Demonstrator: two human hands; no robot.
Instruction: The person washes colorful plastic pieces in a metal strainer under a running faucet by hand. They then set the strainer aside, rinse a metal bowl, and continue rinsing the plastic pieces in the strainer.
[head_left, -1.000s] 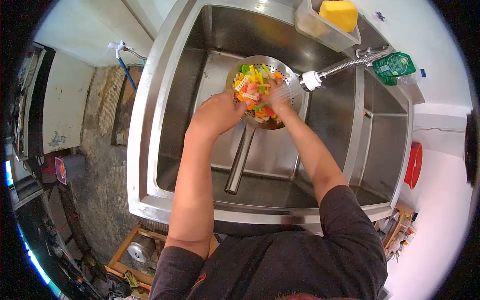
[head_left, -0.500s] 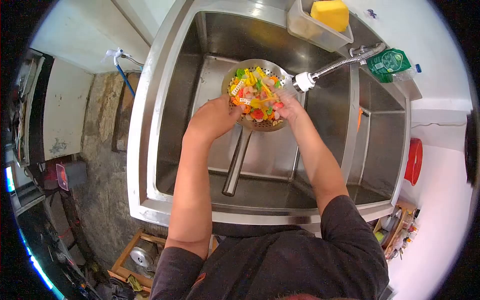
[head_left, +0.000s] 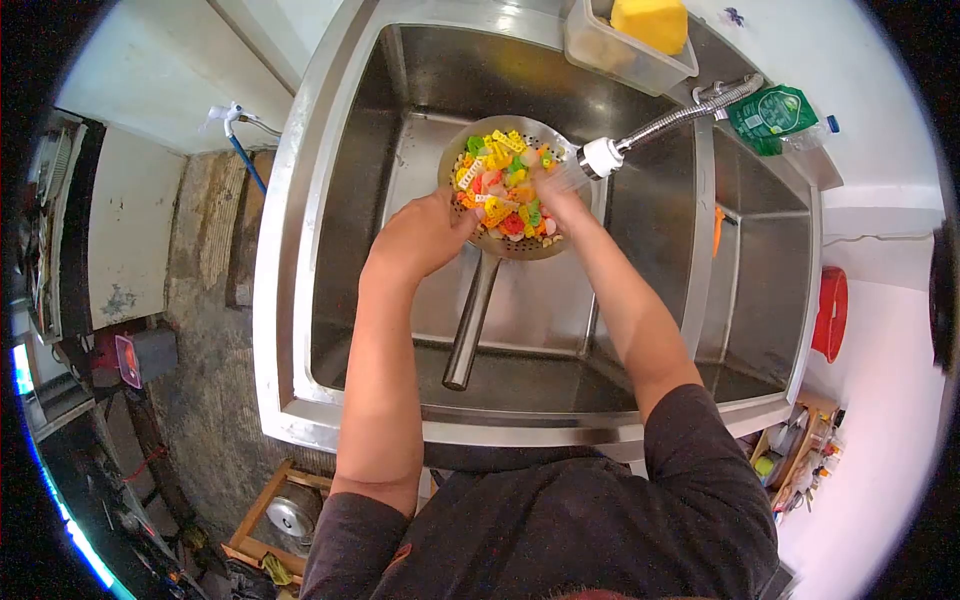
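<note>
A round metal strainer [head_left: 487,247] with a perforated bowl and a long handle sits over the large sink basin. Small bright pieces [head_left: 505,165] in yellow, orange, red, green and white fill it, some ladder-shaped, some wheel-like. My left hand [head_left: 425,235] is closed on the strainer's left rim, thumb on the inner side and fingers partly hidden. Inside the bowl's right side, my right hand [head_left: 555,196] is among the pieces, its fingers smeared by motion. The flexible faucet [head_left: 602,158] ends just above that hand, and water sprays down onto it.
The steel sink [head_left: 345,402] has a second basin [head_left: 755,290] on the right. On its back edge stand a plastic container [head_left: 625,62] with a yellow sponge [head_left: 650,25] and a green pouch [head_left: 772,118]. A red basin [head_left: 830,314] is at the right wall.
My right hand has shifted a little left and further into the pieces, which lie differently now. My left hand stays on the rim. The whole view has moved slightly.
</note>
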